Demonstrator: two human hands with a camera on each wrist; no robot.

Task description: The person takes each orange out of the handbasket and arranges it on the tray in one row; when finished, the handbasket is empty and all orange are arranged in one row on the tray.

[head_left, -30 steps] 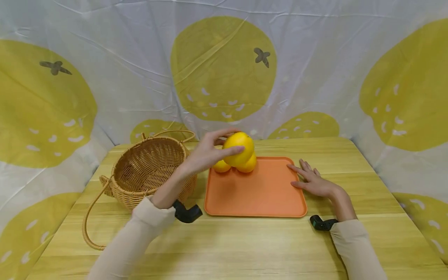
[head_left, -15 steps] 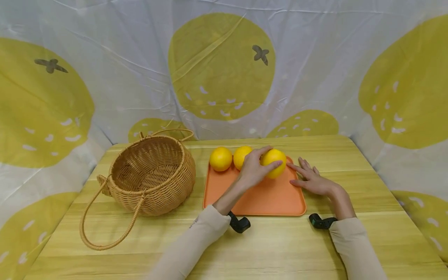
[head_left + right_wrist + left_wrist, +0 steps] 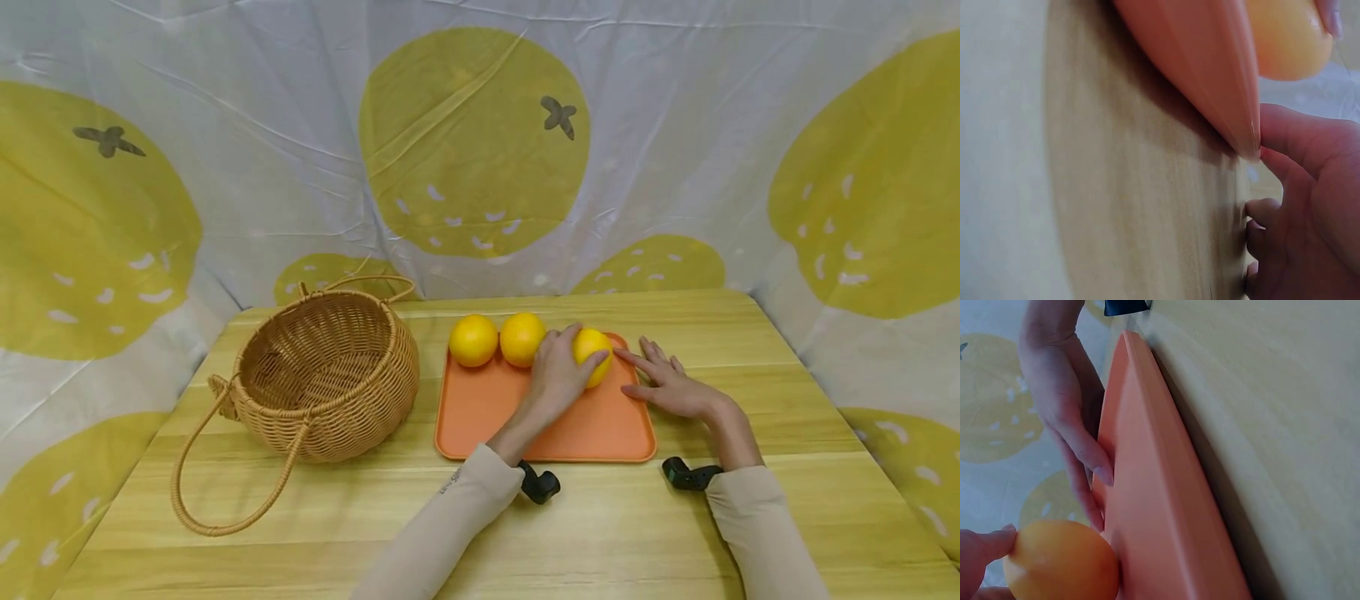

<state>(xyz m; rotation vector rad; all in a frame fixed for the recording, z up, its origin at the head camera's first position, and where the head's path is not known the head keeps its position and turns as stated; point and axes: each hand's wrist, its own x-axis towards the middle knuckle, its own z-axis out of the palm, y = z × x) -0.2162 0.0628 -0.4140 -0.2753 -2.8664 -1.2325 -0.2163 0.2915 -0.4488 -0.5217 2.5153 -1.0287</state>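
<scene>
My left hand [image 3: 555,372] grips an orange [image 3: 597,357] at the right part of the orange-coloured tray [image 3: 487,429], thumb and fingers round its sides. In the left wrist view this fruit [image 3: 1063,562] sits against the tray's surface, with the thumb on it. Two more oranges, a left one [image 3: 473,340] and a middle one [image 3: 522,338], rest side by side along the tray's far edge. My right hand [image 3: 675,392] lies at the tray's right edge with spread fingers. The right wrist view shows thumb and forefinger of that hand [image 3: 1316,181] touching the rim, other fingertips on the table.
A round wicker basket [image 3: 386,417] stands on the wooden table [image 3: 622,533] to the left of the tray. One of its handles [image 3: 217,529] droops towards the front, the other leans at the back. A fruit-patterned curtain [image 3: 652,150] hangs behind the table.
My left hand has carried the orange rightward from above the other two and lowered it onto the tray's right part. My right hand has stayed at the tray edge.
</scene>
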